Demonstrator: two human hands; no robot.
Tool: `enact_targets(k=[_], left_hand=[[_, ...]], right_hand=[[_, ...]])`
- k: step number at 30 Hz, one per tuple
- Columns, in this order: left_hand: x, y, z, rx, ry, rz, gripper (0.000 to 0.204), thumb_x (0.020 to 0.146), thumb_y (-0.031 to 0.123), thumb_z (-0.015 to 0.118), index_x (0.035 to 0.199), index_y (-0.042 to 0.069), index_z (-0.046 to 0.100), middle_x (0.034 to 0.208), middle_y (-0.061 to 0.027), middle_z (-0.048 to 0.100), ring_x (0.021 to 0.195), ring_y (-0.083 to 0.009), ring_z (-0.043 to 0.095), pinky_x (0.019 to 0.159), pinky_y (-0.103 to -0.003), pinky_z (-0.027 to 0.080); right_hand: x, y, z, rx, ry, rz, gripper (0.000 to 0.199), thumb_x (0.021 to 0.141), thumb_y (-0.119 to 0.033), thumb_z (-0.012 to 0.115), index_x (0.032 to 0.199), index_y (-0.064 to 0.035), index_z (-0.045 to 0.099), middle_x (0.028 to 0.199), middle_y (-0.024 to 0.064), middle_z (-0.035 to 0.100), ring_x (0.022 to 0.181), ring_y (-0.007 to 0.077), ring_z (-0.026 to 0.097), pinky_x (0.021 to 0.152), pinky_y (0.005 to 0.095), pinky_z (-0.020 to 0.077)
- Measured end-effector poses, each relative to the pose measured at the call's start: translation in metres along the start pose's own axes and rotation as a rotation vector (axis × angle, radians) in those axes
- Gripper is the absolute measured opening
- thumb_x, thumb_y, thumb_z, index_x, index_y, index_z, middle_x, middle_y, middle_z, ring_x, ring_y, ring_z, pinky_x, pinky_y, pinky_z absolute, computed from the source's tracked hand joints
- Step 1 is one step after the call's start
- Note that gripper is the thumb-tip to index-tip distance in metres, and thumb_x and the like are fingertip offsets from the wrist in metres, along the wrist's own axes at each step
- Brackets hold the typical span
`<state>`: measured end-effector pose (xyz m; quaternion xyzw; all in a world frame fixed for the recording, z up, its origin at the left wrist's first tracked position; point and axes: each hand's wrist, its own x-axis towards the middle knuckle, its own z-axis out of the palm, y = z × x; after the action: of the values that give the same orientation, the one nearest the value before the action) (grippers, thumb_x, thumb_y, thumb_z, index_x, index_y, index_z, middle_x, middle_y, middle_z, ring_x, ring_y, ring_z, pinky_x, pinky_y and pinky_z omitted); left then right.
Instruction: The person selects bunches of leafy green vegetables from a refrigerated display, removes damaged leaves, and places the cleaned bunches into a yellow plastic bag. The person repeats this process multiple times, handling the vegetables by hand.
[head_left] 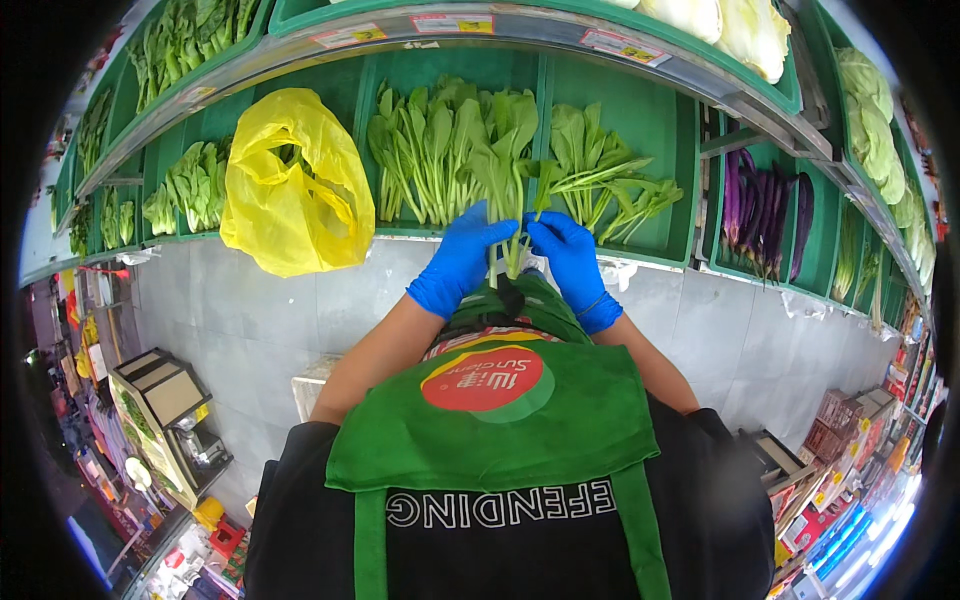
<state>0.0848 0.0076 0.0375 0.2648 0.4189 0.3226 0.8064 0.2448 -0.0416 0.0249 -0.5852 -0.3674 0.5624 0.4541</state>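
In front of my apron, my left hand (464, 253), in a blue glove, is closed round the stems of a few leafy greens (496, 172) held upright. Their leaves point away from me over the green crate's edge. My right hand (573, 262), also blue-gloved, is close beside it with the fingertips pinched on a small green leaf (543, 188). Behind the hands, a dense row of leafy greens (425, 150) stands in the crate. Looser greens (600, 170) lean and lie in the compartment to the right.
A yellow plastic bag (300, 215) hangs at the crate front, left of my hands. Purple eggplants (757, 213) fill a crate on the right. An upper shelf edge (520, 28) with price tags spans above, bearing pale cabbages (752, 35). Grey floor tiles (240, 330) lie below.
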Motion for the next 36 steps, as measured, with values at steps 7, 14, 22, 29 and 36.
enact_targets(k=[7,14,22,29,36], left_hand=[[0.003,0.003,-0.007,-0.076,0.039,-0.039,0.039,0.081,0.003,0.059,0.119,0.000,0.049,0.104,-0.0126,0.059,0.091,-0.0228,0.060,0.081,-0.034,0.049],[0.017,-0.006,-0.035,-0.316,0.219,0.061,0.035,0.082,0.001,0.057,0.116,0.001,0.048,0.099,-0.0119,0.057,0.087,-0.0264,0.060,0.075,-0.038,0.053],[0.009,0.004,-0.030,0.026,0.132,0.042,0.035,0.085,0.008,0.059,0.120,0.005,0.051,0.098,-0.0069,0.061,0.077,-0.0156,0.057,0.070,-0.029,0.050],[-0.004,0.002,-0.015,0.349,0.011,0.034,0.039,0.087,0.014,0.058,0.124,0.005,0.050,0.096,-0.0042,0.061,0.078,-0.0124,0.055,0.067,-0.025,0.045],[-0.021,0.008,-0.018,0.273,-0.070,-0.070,0.040,0.089,0.025,0.052,0.123,0.003,0.049,0.103,-0.0072,0.060,0.077,-0.0135,0.056,0.069,-0.025,0.046]], right_hand=[[-0.019,-0.013,0.008,0.483,0.019,0.095,0.013,0.090,-0.010,0.053,0.098,-0.0008,0.057,0.092,0.0115,0.062,0.086,0.0218,0.062,0.077,0.0337,0.0513],[-0.019,-0.003,-0.017,0.555,0.140,0.001,0.016,0.091,-0.013,0.053,0.100,-0.0002,0.055,0.097,0.0144,0.061,0.090,0.0269,0.062,0.080,0.0374,0.0515],[0.017,0.021,-0.064,-0.201,0.521,-0.180,0.038,0.084,-0.015,0.063,0.118,-0.0038,0.050,0.103,0.0063,0.055,0.085,0.0144,0.054,0.076,0.0275,0.0451],[0.029,-0.036,0.018,-0.110,0.218,-0.206,0.040,0.081,-0.008,0.065,0.118,-0.0056,0.051,0.093,0.0036,0.057,0.082,0.0113,0.056,0.069,0.0243,0.0459],[0.031,-0.032,0.007,0.230,0.212,-0.081,0.028,0.082,-0.005,0.061,0.110,-0.0034,0.058,0.086,0.0052,0.061,0.067,0.0120,0.058,0.058,0.0232,0.0481]])
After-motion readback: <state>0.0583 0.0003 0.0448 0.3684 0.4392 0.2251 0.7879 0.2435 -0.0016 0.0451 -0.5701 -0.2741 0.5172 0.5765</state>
